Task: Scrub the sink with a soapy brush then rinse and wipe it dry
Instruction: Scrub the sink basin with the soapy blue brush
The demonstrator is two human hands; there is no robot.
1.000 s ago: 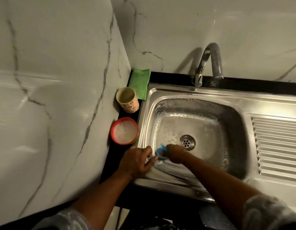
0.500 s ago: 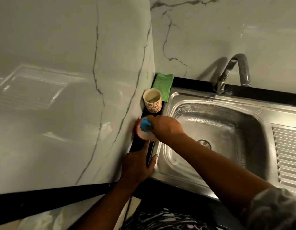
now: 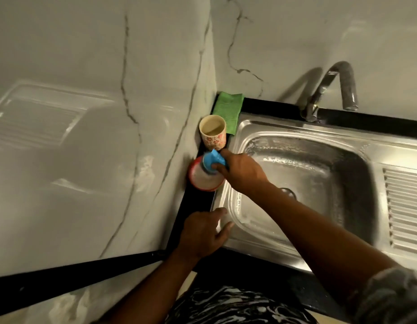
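**Blue brush goes to the bowl for soap**

Blue plastic shows between the fingers of the right hand, which are clamped round the brush. The brush sits in the red bowl, head down in milky, soapy liquid. That looks like a reload of suds for more scrubbing. The bowl stands on the narrow black worktop, tight against the sink's left rim, so the arm only has to cross the basin to reach it.

Inside the sink, foam streaks the back wall and the floor. I judge the scrubbing to be partly done, with rinsing and drying not yet begun.

At the sink's front left corner the left hand lies flat, fingers apart and holding nothing. It probably props the body during the lean across.

Behind the bowl, near the worktop's back left corner, a patterned cup stands upright with liquid in it. The green cloth lies folded in that corner, well out of the suds, likely kept for the final wipe. The tap rises from the back edge with no water running, and the ribbed drainer lies to the right of the basin.
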